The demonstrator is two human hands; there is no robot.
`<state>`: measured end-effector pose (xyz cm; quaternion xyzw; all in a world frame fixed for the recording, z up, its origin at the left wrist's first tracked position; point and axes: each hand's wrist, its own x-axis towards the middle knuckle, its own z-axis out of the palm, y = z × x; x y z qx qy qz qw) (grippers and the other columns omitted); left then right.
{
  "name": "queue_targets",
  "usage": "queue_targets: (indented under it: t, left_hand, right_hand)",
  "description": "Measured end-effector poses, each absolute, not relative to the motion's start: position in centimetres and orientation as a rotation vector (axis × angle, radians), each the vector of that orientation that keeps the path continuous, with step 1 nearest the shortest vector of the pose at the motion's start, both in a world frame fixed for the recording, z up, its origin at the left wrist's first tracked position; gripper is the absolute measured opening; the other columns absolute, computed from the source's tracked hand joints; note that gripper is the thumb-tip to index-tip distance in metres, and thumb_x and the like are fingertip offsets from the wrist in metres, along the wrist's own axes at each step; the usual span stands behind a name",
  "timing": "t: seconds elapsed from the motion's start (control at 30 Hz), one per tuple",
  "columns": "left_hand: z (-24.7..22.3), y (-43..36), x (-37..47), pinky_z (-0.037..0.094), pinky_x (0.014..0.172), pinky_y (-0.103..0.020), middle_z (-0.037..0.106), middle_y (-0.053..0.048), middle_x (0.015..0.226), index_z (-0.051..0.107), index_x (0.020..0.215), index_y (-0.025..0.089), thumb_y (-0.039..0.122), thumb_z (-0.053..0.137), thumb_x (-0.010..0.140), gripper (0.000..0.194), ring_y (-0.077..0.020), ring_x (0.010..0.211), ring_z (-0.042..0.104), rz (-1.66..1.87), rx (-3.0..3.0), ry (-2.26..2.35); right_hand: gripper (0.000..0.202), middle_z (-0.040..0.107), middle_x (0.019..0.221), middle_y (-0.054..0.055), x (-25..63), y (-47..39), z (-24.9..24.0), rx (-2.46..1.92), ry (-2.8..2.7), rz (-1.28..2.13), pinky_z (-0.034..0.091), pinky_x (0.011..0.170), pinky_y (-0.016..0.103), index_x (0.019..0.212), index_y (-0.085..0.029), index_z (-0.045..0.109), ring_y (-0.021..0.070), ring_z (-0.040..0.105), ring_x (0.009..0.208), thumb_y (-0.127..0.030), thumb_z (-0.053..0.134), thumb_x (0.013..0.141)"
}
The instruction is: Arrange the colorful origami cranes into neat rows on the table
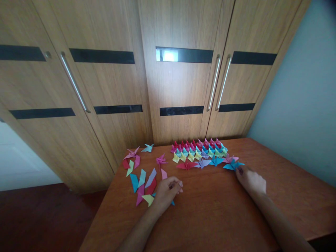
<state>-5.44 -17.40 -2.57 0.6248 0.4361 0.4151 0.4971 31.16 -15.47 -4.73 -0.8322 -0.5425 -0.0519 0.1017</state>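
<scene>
At the right end of the front row, my right hand [251, 181] pinches the edge of a blue origami crane [232, 165] resting on the table. A pink crane [230, 159] sits just behind it. My left hand [168, 191] hovers over the table with its fingers loosely curled and nothing visible in them. Under and beside it lie flat folded paper pieces, among them a yellow one [148, 199], a red one [151, 187] and a blue one partly hidden by the hand. Left of the blue crane stand another blue crane [216, 161], a lilac crane [202, 163] and a red crane [187, 165].
Behind the front row, several small folded paper pieces [198, 148] stand in tight colour-sorted rows. Loose cranes in magenta [161, 160], pink [132, 153] and light blue [148, 148] lie at the left. The wooden table [210, 213] meets a wardrobe [181, 126] at the back.
</scene>
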Motion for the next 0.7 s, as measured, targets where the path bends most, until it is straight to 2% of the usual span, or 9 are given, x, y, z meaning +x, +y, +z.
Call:
queue_targets:
  t: [0.53, 0.7]
  left_hand:
    - [-2.4, -17.4, -5.4, 0.044, 0.058, -0.023, 0.066, -0.003, 0.064, 0.064, 0.073, 0.017, 0.035, 0.059, 0.078, 0.020, -0.0149, 0.061, 0.059, 1.005, 1.505, 1.061]
    - [-2.4, -17.5, -5.5, 0.045, 0.060, -0.024, 0.066, -0.003, 0.066, 0.064, 0.075, 0.017, 0.034, 0.057, 0.080, 0.020, -0.0153, 0.063, 0.059, 1.000, 1.532, 1.046]
  right_hand:
    - [0.038, 0.066, 0.094, 0.011, 30.4, -15.3, -4.3, -2.477, -1.602, -0.155, 0.046, 0.059, 0.035, 0.090, -0.023, 0.063, 0.0260, 0.064, 0.072, -0.047, 0.033, 0.088]
    - [0.038, 0.066, 0.095, 0.009, 30.1, -15.9, -3.9, -2.467, -1.543, -0.184, 0.042, 0.055, 0.030, 0.089, -0.024, 0.063, 0.0241, 0.063, 0.070, -0.048, 0.034, 0.087]
